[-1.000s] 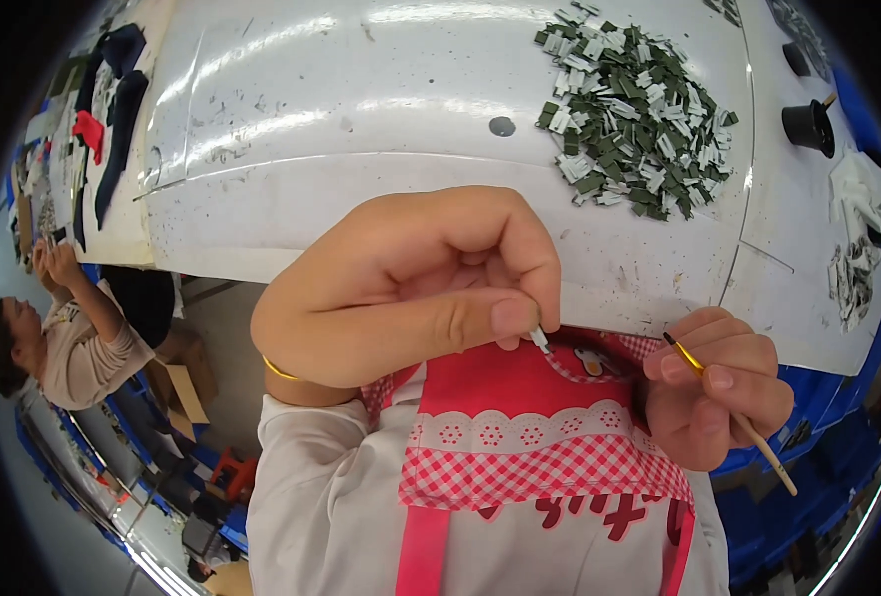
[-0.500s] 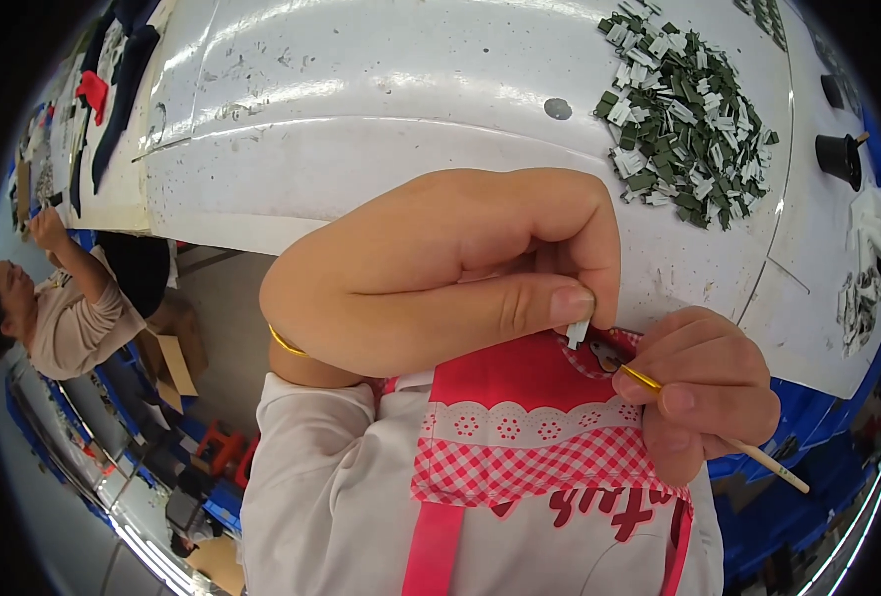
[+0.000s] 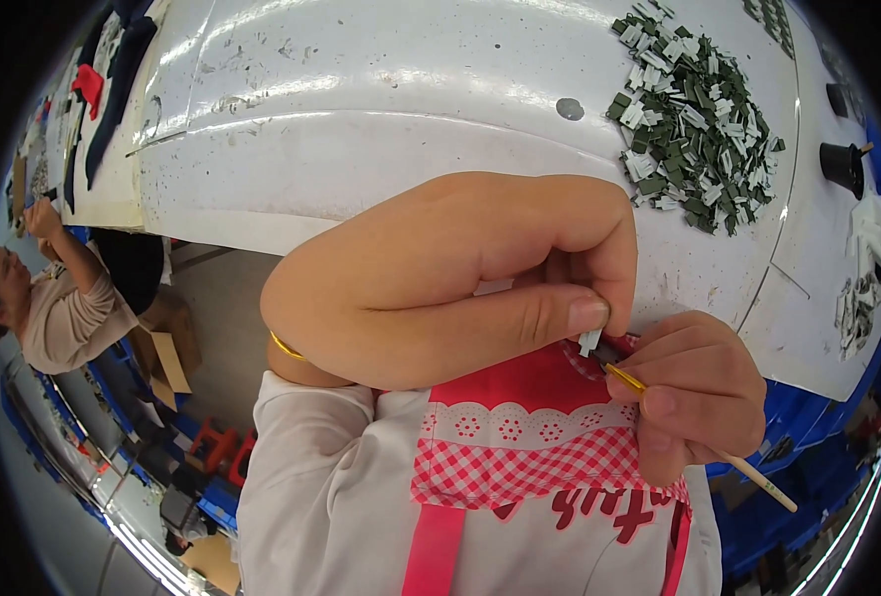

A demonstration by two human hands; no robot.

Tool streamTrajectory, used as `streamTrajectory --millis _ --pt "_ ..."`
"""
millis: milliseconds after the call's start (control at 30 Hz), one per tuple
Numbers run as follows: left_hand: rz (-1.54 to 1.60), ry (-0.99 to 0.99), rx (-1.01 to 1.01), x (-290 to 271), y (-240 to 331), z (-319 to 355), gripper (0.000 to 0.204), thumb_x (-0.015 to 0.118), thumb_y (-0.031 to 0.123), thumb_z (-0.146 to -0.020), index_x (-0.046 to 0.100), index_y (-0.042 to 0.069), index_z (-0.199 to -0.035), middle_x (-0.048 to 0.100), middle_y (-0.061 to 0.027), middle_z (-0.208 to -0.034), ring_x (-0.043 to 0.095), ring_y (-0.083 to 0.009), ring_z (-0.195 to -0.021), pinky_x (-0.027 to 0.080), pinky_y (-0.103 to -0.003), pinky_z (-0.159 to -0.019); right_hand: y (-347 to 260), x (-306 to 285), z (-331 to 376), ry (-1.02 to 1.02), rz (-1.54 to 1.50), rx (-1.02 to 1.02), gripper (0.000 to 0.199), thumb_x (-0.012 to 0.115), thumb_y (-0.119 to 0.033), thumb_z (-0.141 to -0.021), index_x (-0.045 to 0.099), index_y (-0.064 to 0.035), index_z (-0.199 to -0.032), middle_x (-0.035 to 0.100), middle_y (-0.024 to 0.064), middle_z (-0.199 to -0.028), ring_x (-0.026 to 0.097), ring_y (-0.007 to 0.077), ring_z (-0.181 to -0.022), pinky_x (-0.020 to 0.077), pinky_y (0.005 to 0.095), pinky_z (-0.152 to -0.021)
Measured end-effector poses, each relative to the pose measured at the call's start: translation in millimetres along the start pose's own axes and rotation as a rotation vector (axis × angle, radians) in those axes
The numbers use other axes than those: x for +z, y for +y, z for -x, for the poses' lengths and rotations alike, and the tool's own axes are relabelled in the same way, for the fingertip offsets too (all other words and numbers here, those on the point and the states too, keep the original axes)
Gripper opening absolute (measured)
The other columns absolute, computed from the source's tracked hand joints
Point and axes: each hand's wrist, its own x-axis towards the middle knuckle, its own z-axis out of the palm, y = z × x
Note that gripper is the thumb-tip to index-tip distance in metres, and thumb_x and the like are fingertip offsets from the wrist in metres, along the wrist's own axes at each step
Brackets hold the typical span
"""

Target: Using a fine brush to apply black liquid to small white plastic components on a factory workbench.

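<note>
My left hand point(image 3: 490, 243) reaches in from the left, a yellow bangle at its wrist. Between its thumb and bent index finger it pinches a small white piece point(image 3: 588, 343), mostly covered by the fingers. To the right, my right hand point(image 3: 709, 387) is closed round a thin paintbrush point(image 3: 763, 485) with a gold ferrule and a pale handle. The dark brush tip points at the white piece; whether they touch I cannot tell. Both hands are held in front of a red apron point(image 3: 500, 377) with a checked, lace-edged band.
A large pile of small white and dark green pieces point(image 3: 699, 129) lies on the white table point(image 3: 361, 89) at the far right. Beyond stand a black cup point(image 3: 841, 167) and a crumpled white bag point(image 3: 873, 233). Another person point(image 3: 73, 308) works at the left, near a cardboard box point(image 3: 167, 363).
My right hand has shifted slightly left, bringing the brush tip closer to the pinched piece. The left hand sits a little farther right with the same grip.
</note>
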Motion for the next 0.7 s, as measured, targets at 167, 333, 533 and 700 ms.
streamTrajectory --millis 167,333,533,700 --pt "0.007 -0.008 0.004 -0.6 -0.8 -0.4 0.006 0.056 0.0 -0.085 0.062 0.0 -0.086 0.056 -0.0056 -0.084 0.044 -0.0129 -0.069 0.033 -0.021 -0.064 -0.1 1.4 -0.6 0.003 0.011 -0.003 0.029 0.054 0.0 -0.077 0.057 -0.0036 -0.106 0.061 0.0127 -0.091 0.063 0.0168 -0.063 0.0466 0.0231 -0.052" --pt "0.005 -0.018 0.024 0.2 -2.8 -2.1 0.006 0.056 -0.001 -0.085 0.062 0.0 -0.087 0.055 -0.0053 -0.084 0.044 -0.0129 -0.069 0.033 -0.021 -0.064 0.4 0.9 1.8 0.011 0.017 -0.009 0.028 0.054 -0.001 -0.078 0.058 -0.0032 -0.106 0.061 0.0128 -0.091 0.063 0.0168 -0.063 0.0467 0.0231 -0.052" --pt "-0.002 -0.039 0.01 2.3 -2.8 -4.1 0.007 0.055 -0.001 -0.085 0.062 0.0 -0.088 0.055 -0.0052 -0.084 0.044 -0.0129 -0.07 0.033 -0.021 -0.064 0.5 -1.2 5.2 0.024 0.013 -0.013 0.028 0.055 -0.001 -0.078 0.058 -0.0031 -0.106 0.061 0.0129 -0.091 0.063 0.0166 -0.063 0.0474 0.023 -0.052" --pt "-0.01 -0.05 -0.005 1.7 -1.5 -4.4 0.008 0.055 -0.002 -0.086 0.062 0.0 -0.088 0.055 -0.0052 -0.085 0.044 -0.0129 -0.07 0.033 -0.022 -0.064 0.4 -1.9 5.4 0.016 0.017 -0.014 0.028 0.055 -0.001 -0.078 0.058 -0.0031 -0.105 0.061 0.0128 -0.091 0.063 0.0165 -0.063 0.048 0.0229 -0.053"
